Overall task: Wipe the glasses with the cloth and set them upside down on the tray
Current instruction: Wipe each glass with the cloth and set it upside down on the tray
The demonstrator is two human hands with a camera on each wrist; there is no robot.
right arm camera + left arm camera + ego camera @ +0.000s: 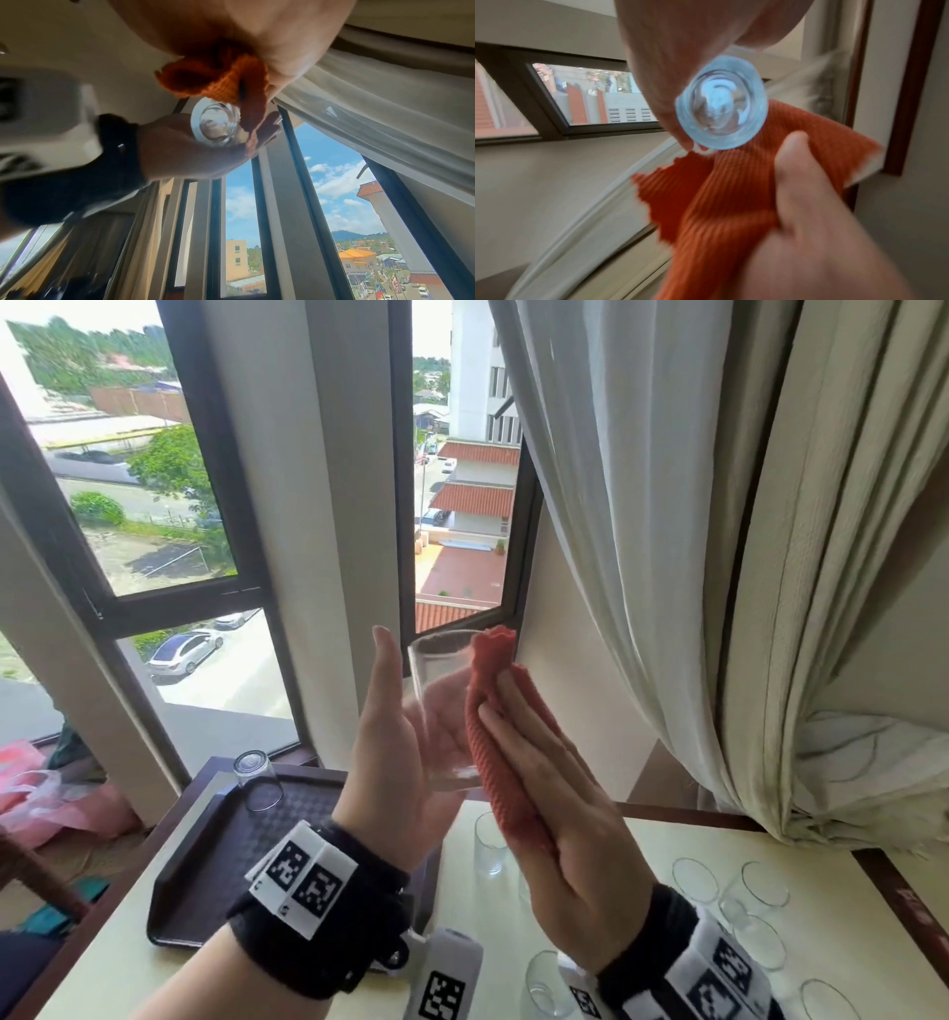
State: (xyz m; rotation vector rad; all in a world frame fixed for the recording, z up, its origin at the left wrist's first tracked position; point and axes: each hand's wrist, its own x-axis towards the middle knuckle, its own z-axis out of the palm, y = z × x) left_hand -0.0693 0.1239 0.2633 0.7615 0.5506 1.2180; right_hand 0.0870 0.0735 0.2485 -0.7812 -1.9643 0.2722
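- Left hand [395, 742], head view: it is cradling a clear glass [441, 706] with fingers nearly straight, raised above the table [637, 865]; the right hand [554, 819], fingers flat and together, is pressing the red cloth [506, 737] against the glass wall, apparently to rub the outside. One glass is already standing inverted [255, 778] at the far left corner of the dark tray [215, 880]; unwiped glasses [739, 896] are waiting upright on the near right.
- Left wrist view: the base of the glass [721, 110] is facing the camera, the cloth [721, 194] lying beneath it under the right thumb [795, 176].
- Right wrist view: the cloth [218, 79] is bunching at the palm beside the glass [216, 125].
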